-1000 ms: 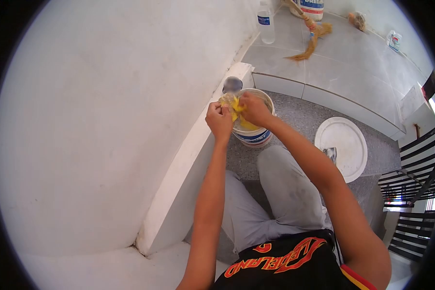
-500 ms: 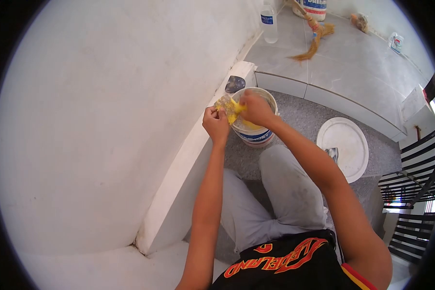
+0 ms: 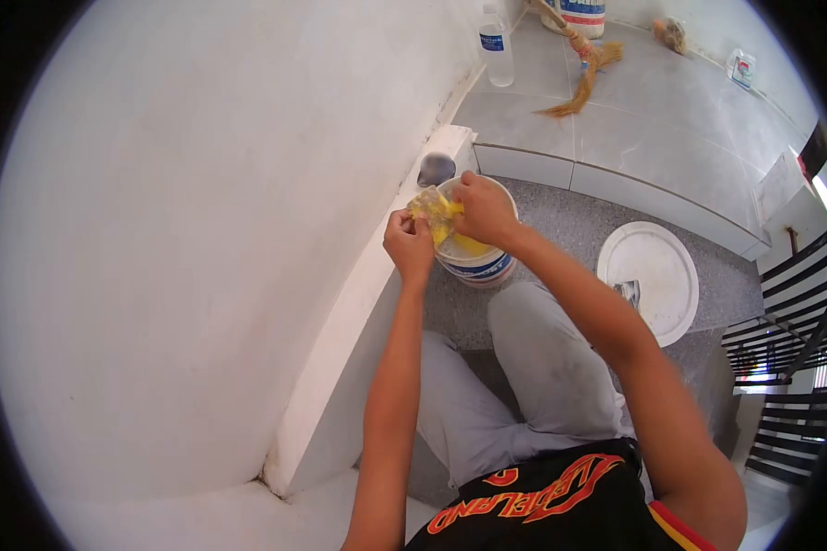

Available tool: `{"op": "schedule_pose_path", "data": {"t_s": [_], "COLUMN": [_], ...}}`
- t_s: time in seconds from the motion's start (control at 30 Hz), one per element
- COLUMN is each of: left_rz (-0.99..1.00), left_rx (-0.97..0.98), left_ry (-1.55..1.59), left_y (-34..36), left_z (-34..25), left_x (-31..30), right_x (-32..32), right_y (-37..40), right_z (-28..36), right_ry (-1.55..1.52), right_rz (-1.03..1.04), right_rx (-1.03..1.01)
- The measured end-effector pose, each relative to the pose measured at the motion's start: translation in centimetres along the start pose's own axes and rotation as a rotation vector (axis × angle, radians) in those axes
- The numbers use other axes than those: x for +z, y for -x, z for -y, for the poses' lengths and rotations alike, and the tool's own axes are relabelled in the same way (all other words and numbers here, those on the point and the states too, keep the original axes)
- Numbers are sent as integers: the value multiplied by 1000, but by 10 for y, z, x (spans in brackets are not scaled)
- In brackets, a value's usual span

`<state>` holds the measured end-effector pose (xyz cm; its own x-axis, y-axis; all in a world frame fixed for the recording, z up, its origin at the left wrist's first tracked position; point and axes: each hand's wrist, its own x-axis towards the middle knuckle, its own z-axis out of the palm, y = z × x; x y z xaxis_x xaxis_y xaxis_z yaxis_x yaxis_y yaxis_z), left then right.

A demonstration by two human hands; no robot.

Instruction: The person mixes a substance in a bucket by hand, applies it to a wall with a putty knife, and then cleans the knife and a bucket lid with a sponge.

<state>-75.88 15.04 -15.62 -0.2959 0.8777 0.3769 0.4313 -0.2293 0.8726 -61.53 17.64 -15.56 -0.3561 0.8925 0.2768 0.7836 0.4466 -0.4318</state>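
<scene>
- The yellow cloth [image 3: 436, 216] is gripped at one end by the closed left hand [image 3: 408, 246] and at the other by the closed right hand [image 3: 482, 209], a two-ended hold suited to twisting
- It is held just above the open white bucket [image 3: 476, 266], probably so that drips are caught
- The bucket's lid [image 3: 648, 280] is laid aside on the grey step, well clear of both arms

You have one yellow cloth [image 3: 436, 216] in front of you. You count two white buckets, the near bucket [image 3: 476, 266] and the far bucket [image 3: 582, 14]. You also see one round lid [image 3: 657, 266], one metal tool [image 3: 628, 292], one water bottle [image 3: 496, 46] and one broom [image 3: 579, 69].
</scene>
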Motion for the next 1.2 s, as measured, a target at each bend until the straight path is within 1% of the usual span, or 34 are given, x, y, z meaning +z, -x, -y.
{"op": "schedule_pose_path", "data": {"t_s": [0.03, 0.07, 0.1, 0.13, 0.17, 0.2, 0.23, 0.27, 0.3, 0.37, 0.43, 0.5, 0.53, 0.57, 0.6, 0.63, 0.67, 0.7, 0.73, 0.77, 0.8, 0.87, 0.9, 0.97, 1.0, 1.03, 1.07, 1.1, 1.17, 1.2], "left_rz": [-5, -34, -53, -45, -108, -168, -165, -104, -41, 2, 44, 162, 232, 230, 301, 556, 489, 563, 516, 535, 548, 617, 639, 653, 645, 626, 633, 625, 606, 523], "left_rx": [-2, 56, 117, 120, 145, 166, 169, 151, 132, 116, 110, 184, 333, 402, 444, 415, 470, 338, 208, 161, 112, 348, 327, 346, 298, 245, 258, 228, 198, 202], "left_ry": [3, -2, -11, -11, -47, -85, -81, -23, 31, -28, -78, -261, -453, -518, -525, -720, -665, -927, -941, -961, -988, -1028, -1084, -977, -1020, -1075, -1075, -1098, -1131, -1114], "left_y": [-1, -1, -1, -5, -18, -30, -44, -62, -76, -99, -121, -134, -138, -154, -154, -150, -145, -142, -126, -120, -114, -161, -154, -153, -150, -146, -143, -138, -122, -111], "left_z": [-3, -6, -9, -11, -15, -16, -14, -14, -11, 3, 21, 37, 43, 73, 84, 73, 70, 53, 23, 5, -2, 74, 56, 50, 42, 33, 27, 20, 6, -7], "left_x": [2, 5, 8, 7, 3, 0, 0, 3, 8, 25, 41, 56, 56, 61, 65, 68, 65, 75, 79, 80, 80, 80, 76, 79, 80, 82, 85, 85, 75, 74], "right_x": [3, 4, 6, 6, 3, 2, 2, 3, 7, 17, 9, -8, -15, -23, -35, -48, -57, -62, -67, -70, -70, -76, -78, -70, -61, -52, -42, -43, -44, -42], "right_y": [1, 4, 8, 10, 7, 7, 8, 10, 11, 9, 16, 37, 47, 65, 89, 112, 132, 159, 181, 197, 211, 252, 270, 282, 293, 302, 306, 305, 303, 297], "right_z": [8, 13, 12, 9, 3, 1, 2, 3, 1, -3, 2, 3, 1, -6, -11, -15, -25, -39, -54, -66, -78, -107, -117, -145, -156, -164, -172, -174, -175, -177], "right_ry": [-52, -109, -114, -9, 103, 106, 65, 22, 21, 21, 65, -199, -278, -339, -296, -379, -470, -444, -450, -463, -455, -118, -86, 203, 212, 253, 286, 282, 247, 242], "right_rz": [-138, -275, -277, -100, 68, 58, 64, 71, 68, 166, 115, -208, -281, -356, -363, -318, -282, -292, -178, -61, -63, 0, -17, 272, 256, 274, 296, 292, 270, 277], "right_rx": [-93, -180, -170, -90, -10, -2, 49, 99, 103, 122, 115, 9, -52, -80, 26, 41, 37, 116, 187, 244, 274, 585, 647, 876, 914, 711, 495, 498, 260, 264]}}
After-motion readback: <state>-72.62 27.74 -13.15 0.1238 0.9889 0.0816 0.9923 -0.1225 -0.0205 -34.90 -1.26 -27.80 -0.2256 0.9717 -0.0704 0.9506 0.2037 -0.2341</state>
